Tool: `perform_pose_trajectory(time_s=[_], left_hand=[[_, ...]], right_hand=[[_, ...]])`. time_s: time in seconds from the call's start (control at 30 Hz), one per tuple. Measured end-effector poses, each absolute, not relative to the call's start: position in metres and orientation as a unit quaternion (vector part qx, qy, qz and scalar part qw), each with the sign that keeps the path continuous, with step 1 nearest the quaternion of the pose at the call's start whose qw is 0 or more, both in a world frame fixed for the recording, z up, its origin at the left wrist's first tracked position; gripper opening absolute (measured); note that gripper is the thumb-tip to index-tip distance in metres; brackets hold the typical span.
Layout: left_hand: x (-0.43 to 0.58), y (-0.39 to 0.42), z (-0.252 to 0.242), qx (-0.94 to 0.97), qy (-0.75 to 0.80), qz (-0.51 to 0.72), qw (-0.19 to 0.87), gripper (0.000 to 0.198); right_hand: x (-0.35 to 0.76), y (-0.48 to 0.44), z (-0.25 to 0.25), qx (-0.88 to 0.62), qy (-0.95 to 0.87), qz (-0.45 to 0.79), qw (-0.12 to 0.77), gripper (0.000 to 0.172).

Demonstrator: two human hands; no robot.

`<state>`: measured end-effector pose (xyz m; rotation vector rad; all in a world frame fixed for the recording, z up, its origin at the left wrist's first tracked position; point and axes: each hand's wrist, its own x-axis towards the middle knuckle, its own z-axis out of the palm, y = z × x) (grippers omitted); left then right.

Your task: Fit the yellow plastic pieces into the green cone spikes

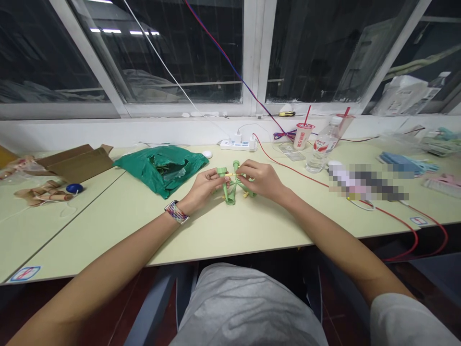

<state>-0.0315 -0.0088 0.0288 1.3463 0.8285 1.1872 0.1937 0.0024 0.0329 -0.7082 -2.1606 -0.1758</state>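
A small bundle of light green paper tubes (231, 188) stands on the pale green table (230, 226), crossed like a little frame. My left hand (203, 187) pinches one green tube at the bundle's left side; a beaded band is on that wrist. My right hand (260, 179) is closed on the tubes at the right, and its fingertips meet a thin yellow stick (229, 174) that runs between the two hands. Which hand grips the stick I cannot tell.
A green plastic bag (162, 168) lies left of the hands, with an open cardboard box (74, 161) and brown paper rolls (46, 192) farther left. A power strip (237, 144), red cable (360, 202), cup (302, 135) and water bottle (320, 149) sit behind and right.
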Motion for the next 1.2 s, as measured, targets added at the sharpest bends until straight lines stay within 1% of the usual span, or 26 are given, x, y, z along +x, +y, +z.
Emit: perform_pose_trajectory(time_s=[0.23, 0.37, 0.63, 0.87, 0.93, 1.1, 1.2], left_hand=[[-0.032, -0.009, 0.029, 0.585, 0.366, 0.511, 0.512, 0.044], [-0.032, -0.009, 0.027, 0.602, 0.358, 0.511, 0.497, 0.044], [-0.031, -0.010, 0.027, 0.612, 0.356, 0.502, 0.496, 0.041], [-0.028, -0.014, 0.032, 0.603, 0.356, 0.504, 0.506, 0.039], [-0.028, -0.015, 0.032, 0.604, 0.350, 0.503, 0.509, 0.039], [-0.030, -0.013, 0.031, 0.606, 0.349, 0.506, 0.505, 0.037], [-0.030, -0.012, 0.031, 0.606, 0.351, 0.506, 0.503, 0.034]], right_hand=[[0.194, 0.002, 0.034, -0.286, -0.863, -0.043, 0.414, 0.012], [0.193, 0.001, 0.034, -0.283, -0.865, -0.029, 0.413, 0.013], [0.184, -0.003, 0.026, -0.241, -0.852, 0.006, 0.465, 0.009], [0.181, -0.005, 0.024, -0.236, -0.849, 0.009, 0.472, 0.016], [0.180, -0.003, 0.022, -0.237, -0.842, 0.035, 0.484, 0.016], [0.175, -0.001, 0.019, -0.260, -0.815, 0.142, 0.498, 0.016], [0.174, -0.002, 0.019, -0.262, -0.818, 0.133, 0.494, 0.014]])
